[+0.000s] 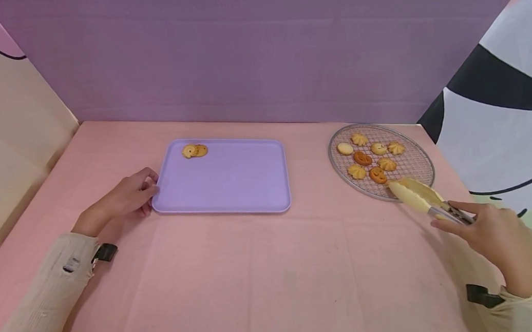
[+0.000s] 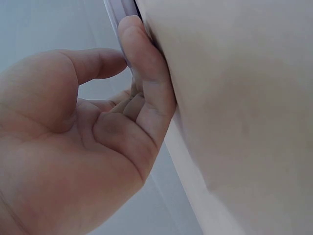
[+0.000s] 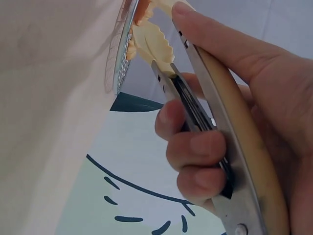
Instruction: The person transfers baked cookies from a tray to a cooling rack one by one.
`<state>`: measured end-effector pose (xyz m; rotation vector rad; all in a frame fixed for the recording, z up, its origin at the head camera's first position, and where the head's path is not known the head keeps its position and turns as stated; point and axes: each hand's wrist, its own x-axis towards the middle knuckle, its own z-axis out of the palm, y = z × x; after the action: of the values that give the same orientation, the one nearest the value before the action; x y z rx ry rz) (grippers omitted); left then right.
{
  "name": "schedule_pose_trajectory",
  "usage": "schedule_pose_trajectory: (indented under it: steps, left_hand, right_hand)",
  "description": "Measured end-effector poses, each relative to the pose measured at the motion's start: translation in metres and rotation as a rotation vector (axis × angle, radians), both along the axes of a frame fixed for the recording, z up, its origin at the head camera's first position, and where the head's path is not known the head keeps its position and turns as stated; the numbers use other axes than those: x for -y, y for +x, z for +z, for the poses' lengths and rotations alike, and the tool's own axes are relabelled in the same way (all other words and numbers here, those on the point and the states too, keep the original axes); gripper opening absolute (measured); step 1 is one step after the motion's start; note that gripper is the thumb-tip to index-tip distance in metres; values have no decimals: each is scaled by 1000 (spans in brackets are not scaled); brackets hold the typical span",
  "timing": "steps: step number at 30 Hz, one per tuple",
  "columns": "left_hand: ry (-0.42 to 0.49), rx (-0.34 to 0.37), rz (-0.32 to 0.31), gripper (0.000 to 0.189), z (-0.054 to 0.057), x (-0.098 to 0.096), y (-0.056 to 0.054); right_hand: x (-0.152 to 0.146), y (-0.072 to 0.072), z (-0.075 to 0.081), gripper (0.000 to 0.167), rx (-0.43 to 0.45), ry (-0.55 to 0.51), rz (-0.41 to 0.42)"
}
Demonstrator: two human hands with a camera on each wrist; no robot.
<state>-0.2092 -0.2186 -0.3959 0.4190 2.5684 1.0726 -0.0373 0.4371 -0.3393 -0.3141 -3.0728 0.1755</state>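
At the lavender tray (image 1: pixel 230 184), my left hand (image 1: pixel 131 193) pinches the rim near its front left corner. In the left wrist view, the thumb and curled fingers (image 2: pixel 146 58) meet at the tray's edge. Two overlapping round cookies (image 1: pixel 194 150) lie in the tray's far left corner. Tongs (image 1: pixel 416 196) with cream scalloped tips are gripped by my right hand (image 1: pixel 502 237), fingers wrapped round the metal arms. Their tips reach over the front of a round wire rack (image 1: pixel 425 162). An orange-brown cookie (image 3: pixel 143 11) shows at the tips; whether it is clamped I cannot tell.
Several cookies lie on the rack: pretzel-shaped ones (image 1: pixel 363 158), piped swirl ones (image 1: pixel 357 171) and a pale oval one (image 1: pixel 345 148). Pink cloth (image 1: pixel 273 268) covers the table. A purple wall (image 1: pixel 258 58) stands behind, and a printed panel (image 1: pixel 509 133) borders the right side.
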Motion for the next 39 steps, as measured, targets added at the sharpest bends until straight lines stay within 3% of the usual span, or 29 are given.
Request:
schedule_pose_trajectory:
  steps: [6, 14, 21, 32, 39]
  left_hand:
    - [5, -3, -4, 28, 0, -1, 0]
    - [10, -8, -6, 29, 0, -1, 1]
    - [13, -19, -11, 28, -1, -1, 1]
    - [13, -23, -9, 28, 0, -1, 1]
    - [6, -24, -7, 29, 0, -1, 0]
  right_hand:
    - [-1, 2, -1, 90, 1, 2, -26]
    - [2, -2, -7, 87, -56, 5, 3]
    - [0, 2, -4, 98, -18, 5, -56]
    - [8, -1, 0, 104, -146, 26, -95]
    - [15, -6, 2, 104, -183, 10, -90]
